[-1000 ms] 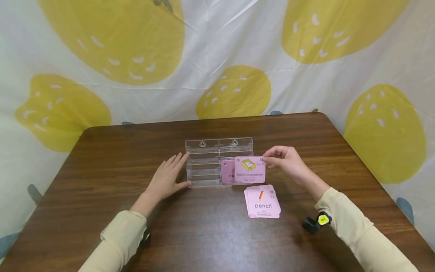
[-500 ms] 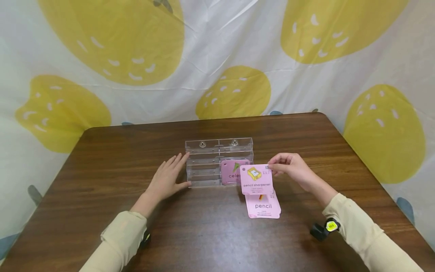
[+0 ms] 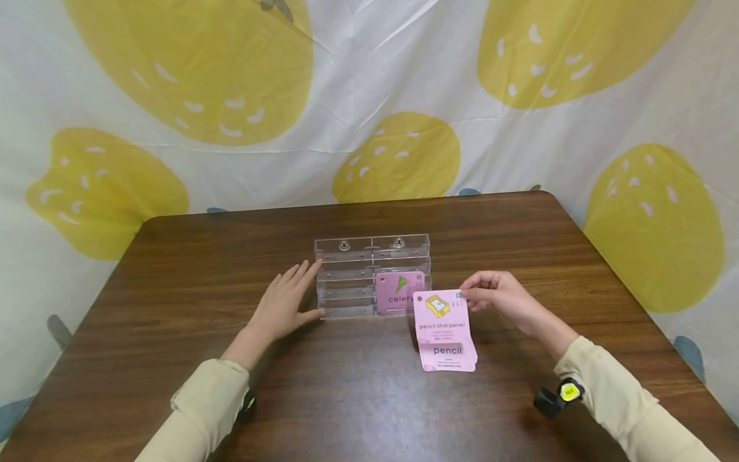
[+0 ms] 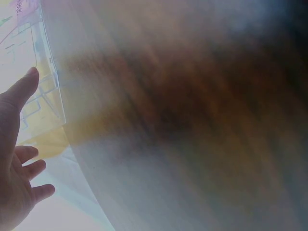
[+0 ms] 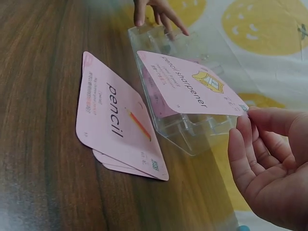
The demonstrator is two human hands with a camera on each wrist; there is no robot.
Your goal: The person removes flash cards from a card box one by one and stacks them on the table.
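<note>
Between thumb and fingertip, my right hand (image 3: pixel 499 296) pinches the upper right corner of a pink pencil sharpener flashcard (image 3: pixel 442 314). In the head view that card overlaps the top of a pile of pink flashcards (image 3: pixel 449 360), whose uppermost one reads "pencil". The right wrist view shows the held card (image 5: pixel 192 85) raised above the table, apart from the pile (image 5: pixel 115 115). My left hand (image 3: pixel 284 300), fingers extended, touches the left side of a clear plastic tiered card rack (image 3: pixel 346 294). A celery flashcard (image 3: pixel 398 290) stands in the rack's lower right, partly covered by the held card.
The brown wooden table (image 3: pixel 231 250) reaches back to a white cloth (image 3: pixel 248 176) with yellow lemon shapes. Two small metal fittings mark the rack's top row. A black device with a yellow-green face (image 3: pixel 568 390) is worn at my right wrist.
My right hand has brought the pencil sharpener flashcard down and towards me, from in front of the rack to over the pile. The celery flashcard is now mostly uncovered. My left hand stays put.
</note>
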